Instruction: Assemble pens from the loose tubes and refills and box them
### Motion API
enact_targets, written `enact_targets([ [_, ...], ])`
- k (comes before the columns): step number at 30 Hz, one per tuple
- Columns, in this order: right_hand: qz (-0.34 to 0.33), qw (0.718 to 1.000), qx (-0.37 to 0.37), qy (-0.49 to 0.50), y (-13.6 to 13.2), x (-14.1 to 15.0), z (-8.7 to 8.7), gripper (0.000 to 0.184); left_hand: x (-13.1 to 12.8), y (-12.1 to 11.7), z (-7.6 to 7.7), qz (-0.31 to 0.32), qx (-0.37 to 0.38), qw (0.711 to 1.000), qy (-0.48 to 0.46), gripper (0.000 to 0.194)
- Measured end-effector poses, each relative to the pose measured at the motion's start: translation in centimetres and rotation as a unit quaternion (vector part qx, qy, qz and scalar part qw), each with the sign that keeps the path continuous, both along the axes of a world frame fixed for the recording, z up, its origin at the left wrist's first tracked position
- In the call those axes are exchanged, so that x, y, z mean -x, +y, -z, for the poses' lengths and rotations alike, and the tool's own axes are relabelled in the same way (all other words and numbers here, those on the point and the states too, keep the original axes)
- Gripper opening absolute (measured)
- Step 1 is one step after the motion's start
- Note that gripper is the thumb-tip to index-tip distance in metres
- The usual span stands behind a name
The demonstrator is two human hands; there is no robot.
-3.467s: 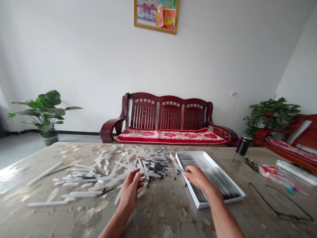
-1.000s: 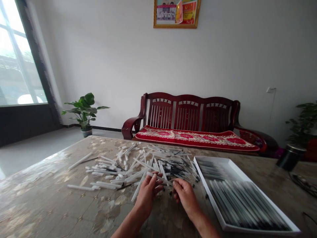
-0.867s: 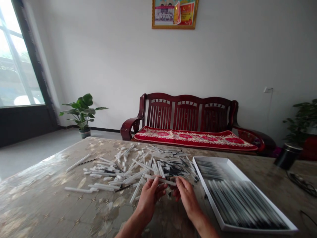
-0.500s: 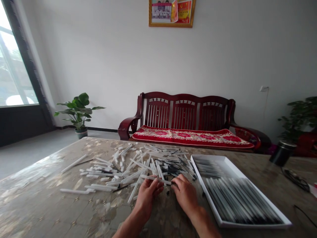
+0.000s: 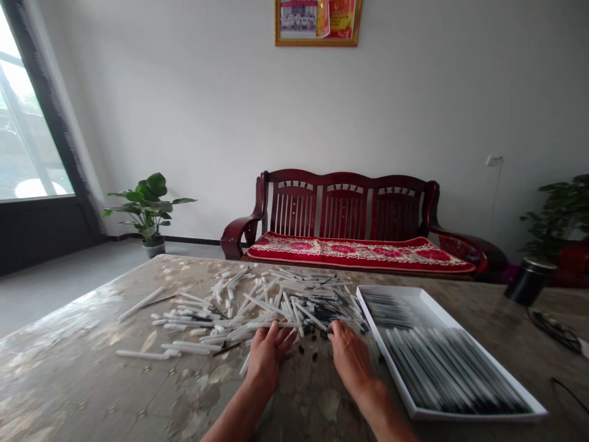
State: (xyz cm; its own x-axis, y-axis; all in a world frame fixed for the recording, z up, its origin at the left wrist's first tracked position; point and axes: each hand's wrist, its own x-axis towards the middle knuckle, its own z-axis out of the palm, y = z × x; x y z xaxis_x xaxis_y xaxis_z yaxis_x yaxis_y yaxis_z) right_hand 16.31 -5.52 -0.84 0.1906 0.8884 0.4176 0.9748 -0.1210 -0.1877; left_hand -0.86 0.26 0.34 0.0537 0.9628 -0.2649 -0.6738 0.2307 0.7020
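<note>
Window, tall, dark-framed (image 5: pixel 32 110), at far left, bright daylight behind it.

Potted plant, broad green leaves, grey pot (image 5: pixel 153 248), on the floor beyond the table.

Table, mottled beige stone-patterned top (image 5: pixel 83 368), running across the foreground.

White plastic tubes, slim, pen-like, many with black inner parts (image 5: pixel 239 316), lying in a loose criss-cross heap on the table, centre; a few lie apart at the heap's left end.

Left hand (image 5: pixel 265 359), forearm rising from the bottom edge and angled inward, back of hand up, fingers loosely spread and pointing forward. Fingertips at the heap's near edge; nothing visibly held.

Small black pieces (image 5: pixel 314 356), scattered on the tabletop between the hands, just below the heap.

Right hand (image 5: pixel 350 361), forearm angled inward from the bottom edge, back of hand up, fingers curled down beside the black pieces. Slightly blurred; whether it grips a small piece cannot be told.

Shallow white rectangular tray (image 5: pixel 391 337), just right of the right hand, holding black-and-white pens (image 5: pixel 453 371) laid side by side in rows.

Black cylindrical canister (image 5: pixel 529 282), upright on the table, far right, with a black cord (image 5: pixel 554 330) lying just in front of it.
</note>
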Motion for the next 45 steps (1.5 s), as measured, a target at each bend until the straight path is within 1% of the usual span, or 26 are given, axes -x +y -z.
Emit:
enact_targets([
  [3,-0.046,0.994,-0.063,0.071,0.0,-0.2,0.3,0.024,0.0,0.1,-0.2,0.002,0.014,1.000,-0.010,0.012],
  [5,-0.077,0.975,-0.127,0.162,0.1,0.0,0.2,0.023,-0.1,-0.1,-0.4,0.005,0.022,1.000,-0.013,0.012],
  [7,-0.090,0.936,-0.175,0.291,0.1,0.6,0.0,0.016,-0.2,-0.4,-0.6,0.013,0.029,0.999,-0.015,0.013],
  [8,-0.089,0.911,-0.183,0.359,0.1,0.9,-0.1,0.014,-0.3,-0.6,-0.7,0.016,0.032,0.999,-0.017,0.014],
  [10,-0.084,0.858,-0.172,0.476,0.0,1.5,-0.3,0.019,-0.5,-0.9,-0.8,0.022,0.036,0.999,-0.023,0.015],
  [11,-0.082,0.835,-0.165,0.518,-0.1,1.7,-0.5,0.023,-0.6,-1.0,-0.8,0.024,0.036,0.999,-0.027,0.015],
  [12,-0.081,0.819,-0.160,0.546,-0.2,1.8,-0.6,0.026,-0.6,-1.0,-0.8,0.024,0.038,0.999,-0.030,0.015],
  [13,-0.081,0.811,-0.159,0.557,-0.3,1.8,-0.7,0.028,-0.7,-1.0,-0.9,0.024,0.041,0.998,-0.032,0.016],
  [14,-0.084,0.816,-0.159,0.549,-0.4,1.7,-0.9,0.028,-0.7,-1.0,-0.9,0.023,0.044,0.998,-0.036,0.016],
  [15,-0.090,0.832,-0.160,0.523,-0.5,1.6,-1.0,0.027,-0.6,-1.0,-0.9,0.019,0.046,0.998,-0.040,0.017],
  [18,-0.118,0.897,-0.168,0.391,-1.0,0.9,-1.4,0.021,-0.3,-0.6,-1.2,-0.002,0.044,0.998,-0.054,0.018],
  [19,-0.127,0.911,-0.170,0.353,-1.2,0.8,-1.5,0.021,-0.1,-0.5,-1.3,-0.010,0.041,0.997,-0.058,0.019],
  [21,-0.140,0.927,-0.166,0.306,-1.4,0.7,-1.7,0.021,0.1,-0.2,-1.5,-0.024,0.038,0.997,-0.059,0.020],
  [25,-0.154,0.939,-0.140,0.272,-1.7,1.1,-1.8,0.020,0.3,0.1,-1.5,-0.029,0.031,0.998,-0.056,0.021],
  [30,-0.153,0.947,-0.115,0.259,-1.8,1.3,-1.8,0.019,0.2,-0.1,-1.2,-0.013,0.027,0.998,-0.057,0.018],
  [34,-0.150,0.948,-0.117,0.257,-1.8,1.1,-1.8,0.019,0.1,-0.2,-1.1,0.003,0.016,0.999,-0.048,0.015],
  [39,-0.149,0.943,-0.138,0.264,-1.9,1.0,-1.9,0.019,0.3,0.1,-1.1,-0.007,0.018,0.999,-0.046,0.014],
  [45,-0.134,0.953,-0.118,0.244,-2.0,1.0,-1.8,0.019,0.4,0.0,-0.7,-0.002,0.001,1.000,-0.029,0.013],
])
